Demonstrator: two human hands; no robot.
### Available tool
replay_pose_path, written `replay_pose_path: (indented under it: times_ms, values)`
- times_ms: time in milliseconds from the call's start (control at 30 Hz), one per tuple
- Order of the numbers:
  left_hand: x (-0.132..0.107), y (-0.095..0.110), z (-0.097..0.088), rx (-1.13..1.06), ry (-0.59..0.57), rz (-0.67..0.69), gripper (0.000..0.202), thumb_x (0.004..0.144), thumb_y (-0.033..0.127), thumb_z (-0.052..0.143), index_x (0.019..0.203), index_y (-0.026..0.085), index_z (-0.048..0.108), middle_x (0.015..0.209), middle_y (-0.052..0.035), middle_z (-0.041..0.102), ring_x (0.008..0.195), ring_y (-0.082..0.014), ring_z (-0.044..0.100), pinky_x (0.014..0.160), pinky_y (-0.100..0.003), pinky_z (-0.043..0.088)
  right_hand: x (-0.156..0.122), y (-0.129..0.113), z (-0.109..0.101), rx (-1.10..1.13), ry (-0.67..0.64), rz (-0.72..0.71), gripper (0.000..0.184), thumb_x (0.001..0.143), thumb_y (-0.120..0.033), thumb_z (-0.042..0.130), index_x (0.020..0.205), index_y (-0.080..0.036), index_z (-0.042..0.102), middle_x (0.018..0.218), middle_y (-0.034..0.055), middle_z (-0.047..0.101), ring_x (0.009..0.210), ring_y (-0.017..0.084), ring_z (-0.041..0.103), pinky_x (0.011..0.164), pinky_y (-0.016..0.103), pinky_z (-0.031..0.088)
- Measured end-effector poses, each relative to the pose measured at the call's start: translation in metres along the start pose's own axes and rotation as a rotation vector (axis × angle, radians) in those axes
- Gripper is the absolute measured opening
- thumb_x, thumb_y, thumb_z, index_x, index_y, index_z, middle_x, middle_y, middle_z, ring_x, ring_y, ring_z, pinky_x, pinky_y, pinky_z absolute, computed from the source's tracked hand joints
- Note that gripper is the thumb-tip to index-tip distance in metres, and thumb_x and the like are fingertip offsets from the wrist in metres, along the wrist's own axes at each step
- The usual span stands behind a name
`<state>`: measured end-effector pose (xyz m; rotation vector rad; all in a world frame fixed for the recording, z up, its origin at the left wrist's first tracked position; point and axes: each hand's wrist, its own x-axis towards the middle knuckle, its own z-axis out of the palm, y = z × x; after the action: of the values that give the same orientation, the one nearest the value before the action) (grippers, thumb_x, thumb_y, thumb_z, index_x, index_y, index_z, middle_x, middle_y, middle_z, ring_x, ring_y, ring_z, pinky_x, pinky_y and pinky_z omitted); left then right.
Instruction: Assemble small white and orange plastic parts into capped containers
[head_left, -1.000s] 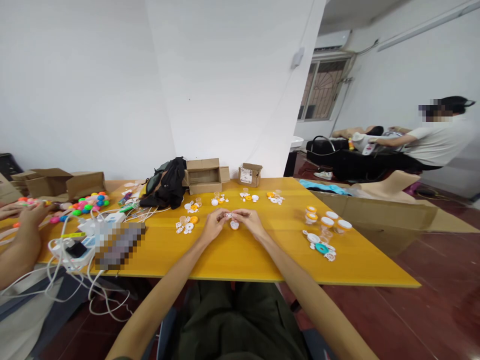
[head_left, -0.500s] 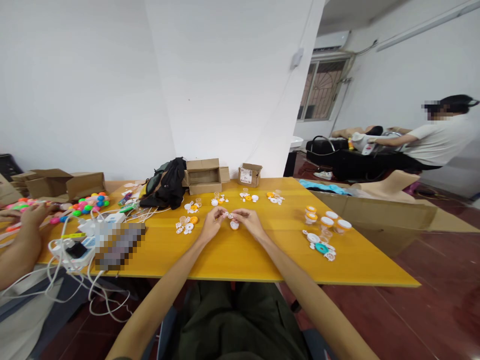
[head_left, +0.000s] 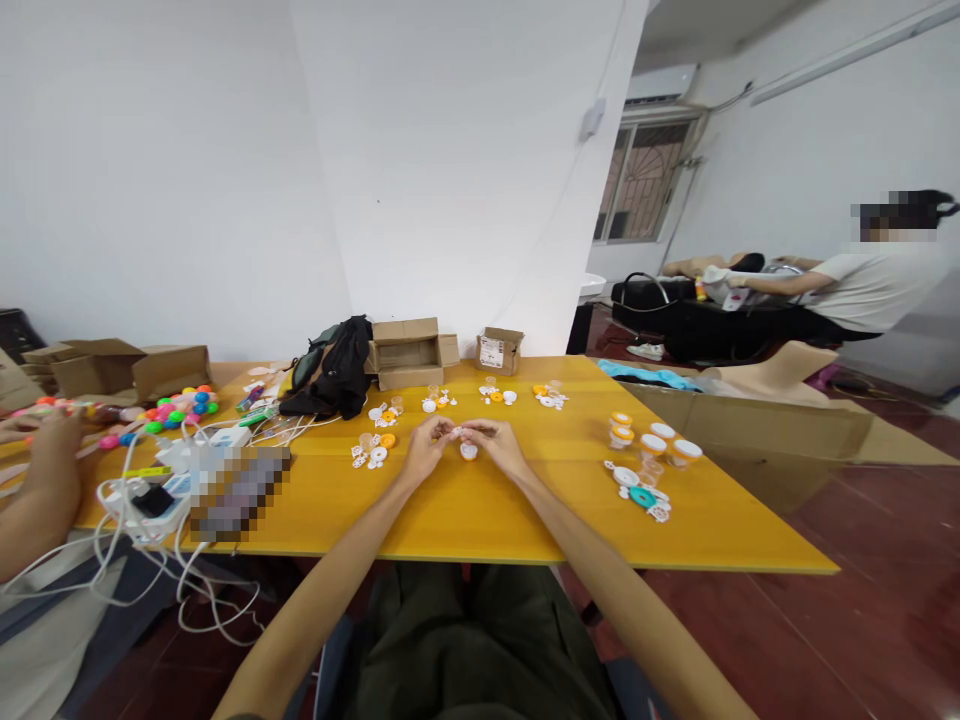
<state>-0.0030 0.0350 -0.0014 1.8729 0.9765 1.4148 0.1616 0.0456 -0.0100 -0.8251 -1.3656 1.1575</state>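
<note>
My left hand (head_left: 424,448) and my right hand (head_left: 495,444) meet over the middle of the yellow table (head_left: 480,510). Both pinch a tiny white part (head_left: 456,433) between their fingertips. Just below the fingers a small white round cap (head_left: 469,451) lies on the table. Left of my left hand sits a cluster of white and orange small parts (head_left: 373,449). More little groups of parts (head_left: 495,394) lie farther back.
Orange-lidded small jars (head_left: 654,441) and a teal disc (head_left: 643,496) lie at right. Cardboard boxes (head_left: 409,351), a black bag (head_left: 334,370), coloured balls (head_left: 180,405) and white cables (head_left: 150,480) crowd the left. A co-worker's arm (head_left: 37,490) is at far left; another person sits at far right.
My fingertips have drawn slightly closer together on the small white part. The co-worker's hand at left has shifted a little.
</note>
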Motion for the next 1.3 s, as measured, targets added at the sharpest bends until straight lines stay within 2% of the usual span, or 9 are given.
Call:
replay_pose_path:
  times_ms: [267,400,633,867,1100,1300]
  values:
    - [-0.0008,0.0017,-0.0017,0.082,0.025,0.116,0.014,0.082,0.031,0.064,0.08,0.02,0.073,0.082,-0.0037,0.066,0.075,-0.0166,0.06,0.07,-0.028,0.049,-0.001,-0.0005,0.0012,0.018,-0.015,0.016,0.037,0.051,-0.051,0.083,0.07,-0.021,0.075,0.072,0.0042,0.075,0.069,0.024,0.07,0.074,0.04,0.058]
    - [-0.0011,0.002,-0.0021,0.083,0.008,0.124,0.013,0.083,0.03,0.064,0.08,0.021,0.074,0.081,-0.0042,0.068,0.073,-0.0169,0.059,0.071,-0.029,0.049,-0.0012,-0.0003,0.0013,0.03,-0.011,0.019,0.035,0.051,-0.049,0.083,0.07,-0.022,0.073,0.072,0.004,0.075,0.068,0.023,0.07,0.074,0.039,0.058]
    - [0.0009,-0.0004,-0.0006,-0.002,-0.011,0.006,0.01,0.077,0.029,0.068,0.079,0.019,0.072,0.079,-0.0032,0.07,0.074,-0.0169,0.062,0.071,-0.029,0.05,-0.0029,-0.0038,0.0013,0.021,-0.015,0.016,0.032,0.052,-0.046,0.082,0.07,-0.022,0.07,0.07,0.0029,0.074,0.067,0.021,0.068,0.072,0.036,0.056]
    - [0.0033,-0.0019,-0.0008,-0.184,-0.034,-0.144,0.02,0.068,0.033,0.077,0.071,0.017,0.065,0.072,-0.0011,0.069,0.069,-0.0157,0.064,0.074,-0.03,0.053,-0.0017,-0.0033,0.0012,-0.006,-0.031,-0.031,0.031,0.053,-0.04,0.082,0.075,-0.022,0.07,0.076,0.0029,0.073,0.074,0.019,0.068,0.076,0.034,0.054]
    - [0.0022,0.0005,-0.0017,-0.267,-0.026,-0.223,0.025,0.063,0.035,0.081,0.069,0.017,0.066,0.071,-0.0002,0.069,0.069,-0.0146,0.064,0.075,-0.029,0.053,-0.0026,-0.005,0.001,-0.077,-0.041,-0.058,0.025,0.06,-0.043,0.077,0.07,-0.021,0.07,0.07,0.0008,0.071,0.067,0.018,0.064,0.068,0.031,0.052]
    - [0.001,0.0002,-0.0026,-0.263,-0.056,-0.248,0.03,0.062,0.043,0.081,0.073,0.017,0.069,0.073,-0.0023,0.071,0.072,-0.0178,0.066,0.075,-0.032,0.053,-0.0038,-0.0055,0.0021,-0.114,-0.032,-0.082,0.024,0.063,-0.044,0.074,0.069,-0.021,0.068,0.067,0.0002,0.069,0.064,0.017,0.062,0.064,0.029,0.05]
